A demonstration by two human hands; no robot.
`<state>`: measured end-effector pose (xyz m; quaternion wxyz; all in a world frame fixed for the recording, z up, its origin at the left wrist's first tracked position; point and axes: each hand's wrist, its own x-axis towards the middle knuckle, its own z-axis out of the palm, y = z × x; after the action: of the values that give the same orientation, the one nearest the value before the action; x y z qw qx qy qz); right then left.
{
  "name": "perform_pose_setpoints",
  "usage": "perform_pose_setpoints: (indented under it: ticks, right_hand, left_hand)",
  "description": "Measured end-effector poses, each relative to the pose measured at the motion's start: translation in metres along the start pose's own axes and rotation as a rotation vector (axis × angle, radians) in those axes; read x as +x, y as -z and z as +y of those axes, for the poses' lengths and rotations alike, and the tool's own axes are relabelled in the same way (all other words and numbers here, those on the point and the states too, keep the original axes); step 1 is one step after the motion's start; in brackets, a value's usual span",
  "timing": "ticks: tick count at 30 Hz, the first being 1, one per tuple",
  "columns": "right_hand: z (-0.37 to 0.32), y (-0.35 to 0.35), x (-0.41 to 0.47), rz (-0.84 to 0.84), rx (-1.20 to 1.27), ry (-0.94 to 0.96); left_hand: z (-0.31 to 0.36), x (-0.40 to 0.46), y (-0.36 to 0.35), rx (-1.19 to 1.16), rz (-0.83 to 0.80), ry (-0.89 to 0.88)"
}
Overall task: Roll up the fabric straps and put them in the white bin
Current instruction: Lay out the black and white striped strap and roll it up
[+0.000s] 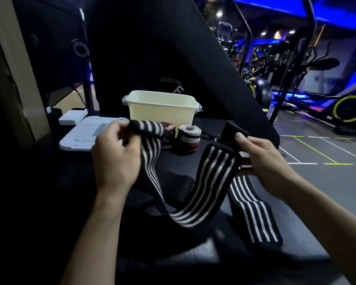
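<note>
Two hands on one strap (195, 202); left hand (115, 155) noted pinching one end, fingers curled round the fold where a roll appeared to be starting; right hand (263, 155) noted with thumb and fingers clamped on the black tab end; middle of strap hung slack in a loop between them, over a dark bench (111, 233); striped length trailing off the bench edge below the right hand, whether same strap or another could not be told. Bin (162, 108) stood open at the far end of the bench, well apart from the hands; lid (80, 138) lay flat just to its left; one finished roll (188, 140) stood upright just before the bin, not yet inside; a reddish bundle (168, 128) beside it, too dark to identify. Step judged as the start of rolling. Advised: keep the right end taut so the slack comes out; hold the edges square to avoid a coned roll; turn tightly from the left end; feed hand over hand; finish with the tab outermost; then drop into the bin.
</note>
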<state>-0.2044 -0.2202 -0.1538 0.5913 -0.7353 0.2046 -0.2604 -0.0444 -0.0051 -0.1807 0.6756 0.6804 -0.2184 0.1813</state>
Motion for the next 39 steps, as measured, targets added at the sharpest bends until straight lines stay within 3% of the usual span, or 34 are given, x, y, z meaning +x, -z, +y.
perform_pose_setpoints:
  ticks: [3,8,12,14,19,21,28,34,39]
  right_hand:
    - [0.009,0.016,0.001,0.032,0.020,-0.123]
    - [0.019,0.026,-0.001,-0.097,-0.320,-0.262]
    - [0.005,0.017,-0.004,-0.247,-0.923,-0.131]
    - [-0.005,0.005,-0.007,-0.258,-1.068,0.022]
    - [-0.020,-0.039,-0.006,-0.450,-0.435,0.288]
    - [-0.020,-0.054,-0.001,-0.441,-0.271,0.367]
    - [-0.018,-0.063,0.024,-0.191,-0.179,0.550]
    - [-0.047,-0.047,0.043,0.034,-0.102,0.629]
    - [-0.074,-0.021,0.053,0.227,-0.147,0.745]
  left_hand:
    - [-0.005,0.005,0.001,-0.127,-0.008,0.122]
    - [0.003,0.000,-0.008,-0.383,-0.126,0.292]
    - [0.010,-0.003,-0.011,-0.484,-0.183,0.392]
    - [0.011,-0.005,-0.014,-0.499,-0.189,0.412]
    - [0.012,-0.009,-0.024,-0.556,-0.225,0.408]
    - [0.013,-0.010,-0.028,-0.585,-0.208,0.416]
    - [0.006,-0.007,-0.036,-0.637,-0.147,0.439]
    - [0.012,-0.026,-0.051,-0.481,-0.710,0.369]
    - [0.013,-0.041,-0.068,-0.407,-0.869,0.215]
